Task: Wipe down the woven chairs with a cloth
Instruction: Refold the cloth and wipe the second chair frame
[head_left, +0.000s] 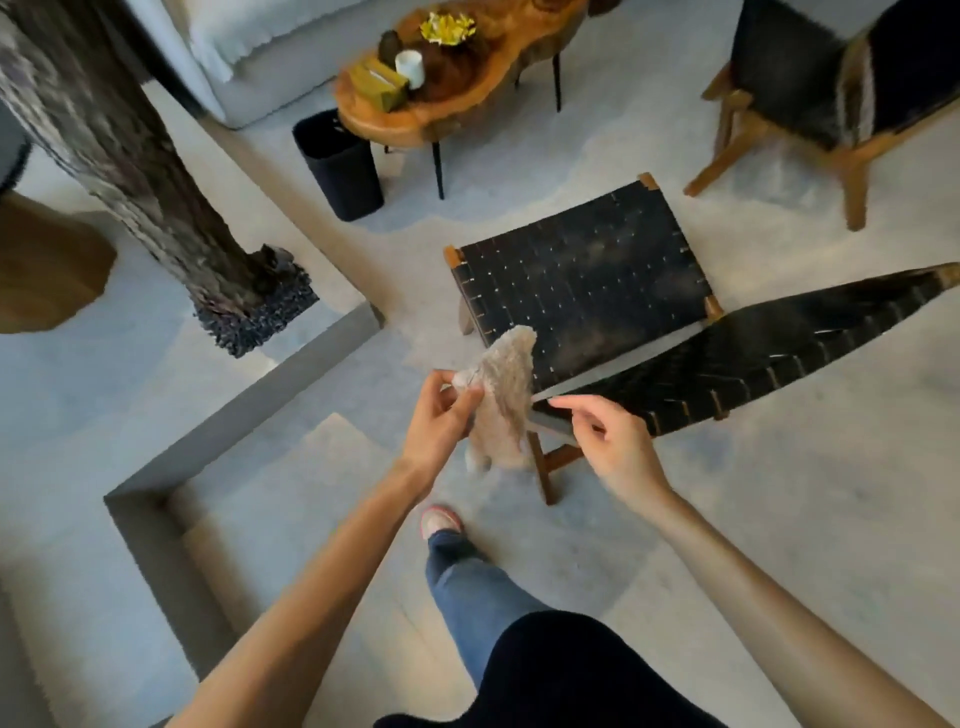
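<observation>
- A living room with a pale grey concrete floor (779, 519), seen from above by the person standing in it.
- A fluffy beige cloth (501, 400) hangs in the air, clear of any surface. It is in front of the near left corner of the closest chair's seat.
- The left hand (441, 415) pinches the cloth near its top between thumb and fingers, and the rest of the cloth droops below.
- The right hand (610, 441) is just beside the cloth, thumb and forefinger stretched toward its edge. Whether they grip the cloth cannot be told. The two hands are close together but not touching.
- The nearest woven chair (582, 280) has a black strap seat on a wooden frame, and its woven back (779, 353) leans away to the right. Pale dusty smudges show on the seat.
- A second woven chair (831, 78) stands well apart at the far right edge of the floor.
- Farther off are a wooden coffee table (452, 109) carrying small items, a black bin (337, 161) at its left end, and a pale sofa (234, 41) behind.
- A rough tree trunk (119, 145) rises at the left.
- One jeans-clad leg and a shoe (440, 521) step toward the chair.
- Progress, as a judgement: wiping looks barely begun or not begun. The cloth touches no chair, so both chairs appear left to do.
</observation>
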